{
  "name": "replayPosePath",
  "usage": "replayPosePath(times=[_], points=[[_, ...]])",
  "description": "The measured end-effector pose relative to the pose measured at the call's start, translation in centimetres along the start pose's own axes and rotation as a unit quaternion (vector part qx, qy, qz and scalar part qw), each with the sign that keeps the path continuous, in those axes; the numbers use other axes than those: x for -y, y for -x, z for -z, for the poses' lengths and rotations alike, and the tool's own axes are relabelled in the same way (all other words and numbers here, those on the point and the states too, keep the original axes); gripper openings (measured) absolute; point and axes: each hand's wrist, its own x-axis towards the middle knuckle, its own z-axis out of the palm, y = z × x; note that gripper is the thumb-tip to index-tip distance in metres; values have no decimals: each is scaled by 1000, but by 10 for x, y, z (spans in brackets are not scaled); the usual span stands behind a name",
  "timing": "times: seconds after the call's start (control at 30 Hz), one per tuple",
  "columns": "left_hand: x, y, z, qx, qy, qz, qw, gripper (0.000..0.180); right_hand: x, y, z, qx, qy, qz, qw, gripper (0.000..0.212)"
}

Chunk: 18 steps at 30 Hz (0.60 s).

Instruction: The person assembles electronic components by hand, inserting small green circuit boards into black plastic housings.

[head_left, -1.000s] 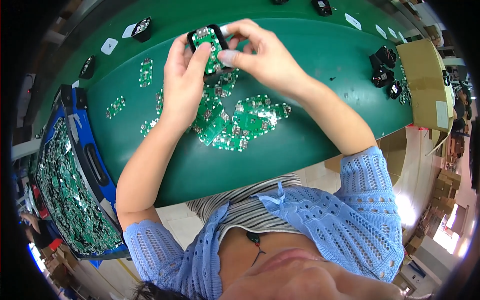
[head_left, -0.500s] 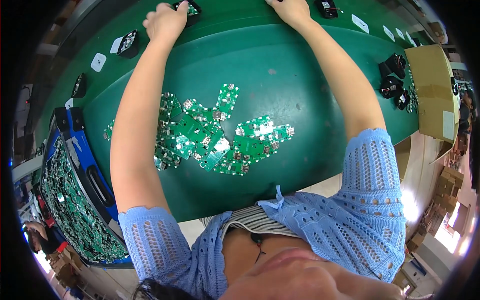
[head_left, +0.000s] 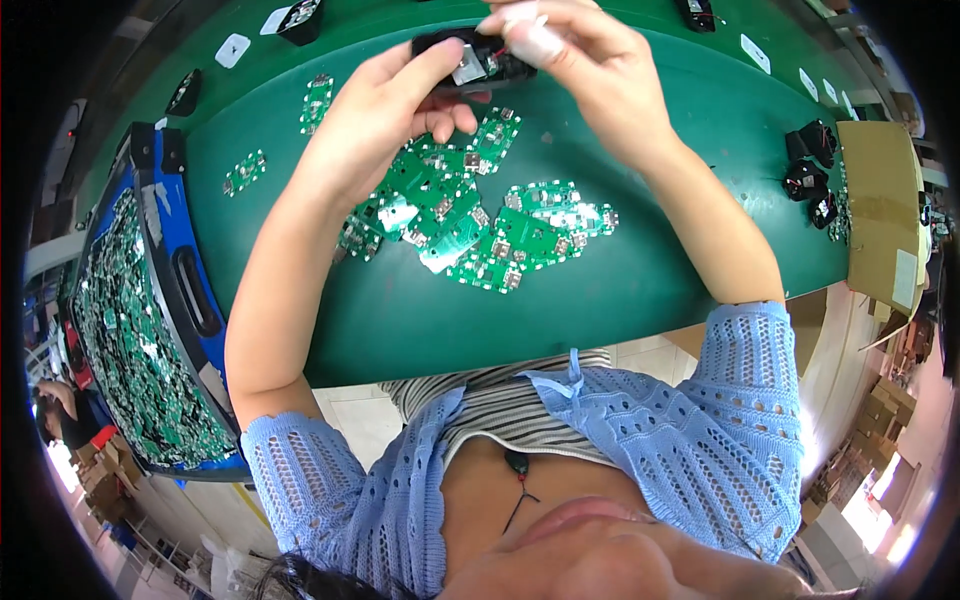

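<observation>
Near the top of the head view, my left hand [head_left: 370, 120] is closed around a black plastic housing [head_left: 512, 72]. Its thumb presses over a silvery rectangular part inside, and a bit of red wire shows beside it. At the right end of the housing, my right hand [head_left: 605, 80] has thumb and fingers pinched together, slightly blurred; what they grip is too small to make out. Just below my hands, green circuit boards [head_left: 440, 195] with metal connectors lie in an overlapping pile, partly covered by my left wrist. Further boards [head_left: 535, 250] adjoin it on the right.
A blue-framed bin [head_left: 140, 345] full of circuit boards stands at the left. Black housings [head_left: 806, 180] and a cardboard box [head_left: 880, 215] sit at the right. More housings [head_left: 300, 22] and white plates [head_left: 233, 50] line the green table's [head_left: 430, 335] far side.
Both hands have come back from the table's far side and together. The left hand has brought the black housing nearer, and the right hand has joined it there. The whole view has shifted somewhat.
</observation>
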Motion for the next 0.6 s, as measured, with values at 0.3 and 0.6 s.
replayPosePath(times=[0.3, 0.6], points=[[17, 55, 4, -158, 77, -13, 984, 29, -32, 20, -4, 216, 428, 53, 876, 31], [41, 62, -7, -153, 109, -21, 982, 27, -15, 37, -9, 93, 431, -104, 891, 18]])
